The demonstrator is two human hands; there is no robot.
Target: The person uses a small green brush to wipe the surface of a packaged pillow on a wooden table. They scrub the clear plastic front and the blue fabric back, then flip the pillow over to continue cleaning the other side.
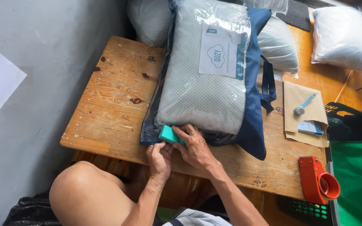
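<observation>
A grey dotted pillow (pixel 202 83) in a clear plastic and navy blue carry bag (pixel 254 125) lies on a worn wooden table (pixel 109 109). At the bag's near edge both hands hold a small teal box (pixel 169 134). My left hand (pixel 160 157) grips the box from below. My right hand (pixel 194 146) pinches it from the right, fingers resting on the bag's lower edge. A white paper label (pixel 221 50) shows through the plastic near the pillow's top.
A red tape dispenser (pixel 317 179) sits at the table's near right corner. Brown envelopes (pixel 304 111) with a small blue-handled tool (pixel 303 105) and a blue card lie to the right. White bagged pillows (pixel 340 37) sit beyond. A green and black bin (pixel 355 175) stands at right. My bare knee (pixel 84 192) is below the table edge.
</observation>
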